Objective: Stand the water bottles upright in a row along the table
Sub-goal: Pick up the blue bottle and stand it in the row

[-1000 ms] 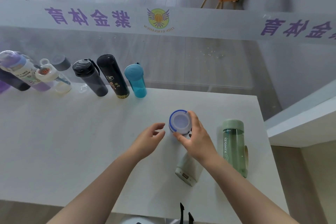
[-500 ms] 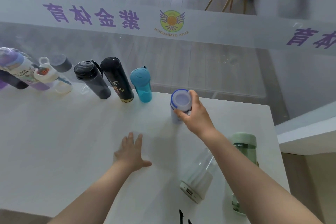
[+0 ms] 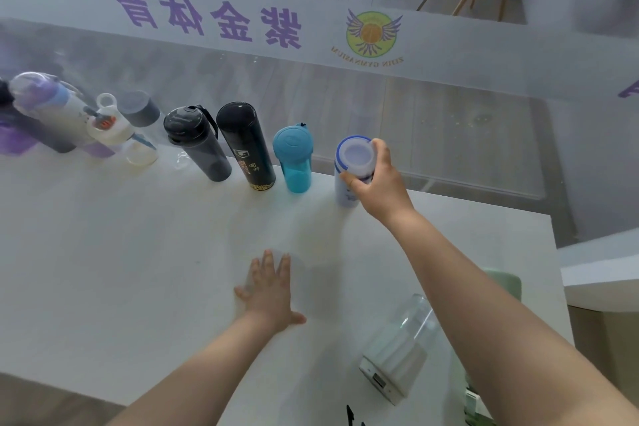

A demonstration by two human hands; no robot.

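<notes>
Gripping a white bottle with a blue-rimmed lid (image 3: 349, 166) near its top, the right hand (image 3: 378, 183) has its fingers (image 3: 382, 149) clamped around the cap and shoulder; the bottle stands upright at the far edge of the white bench (image 3: 121, 252), just beside a teal bottle (image 3: 295, 159) and at the right end of the row. Leftward along that edge stand a tall black flask with gold print (image 3: 247, 145), then a dark smoky bottle with a strap (image 3: 197, 143), all upright and close together. Farther left is a crowded cluster: a white-capped bottle with a loop handle (image 3: 112, 124), a grey-lidded one (image 3: 140, 109) behind it, and a purple and white bottle (image 3: 45, 104), too bunched to tell which touch. The left hand (image 3: 269, 290) lies flat on the bench, palm down, fingers spread apart and holding nothing, well apart from the row. Nearer the front right corner, a clear bottle with a pale ribbed cap (image 3: 401, 346) lies on its side, partly under the right forearm, and a pale green bottle (image 3: 503, 282) shows only in slivers behind that arm. Beyond the bench, a frosted glass panel with purple lettering (image 3: 207, 17) spans the room.
</notes>
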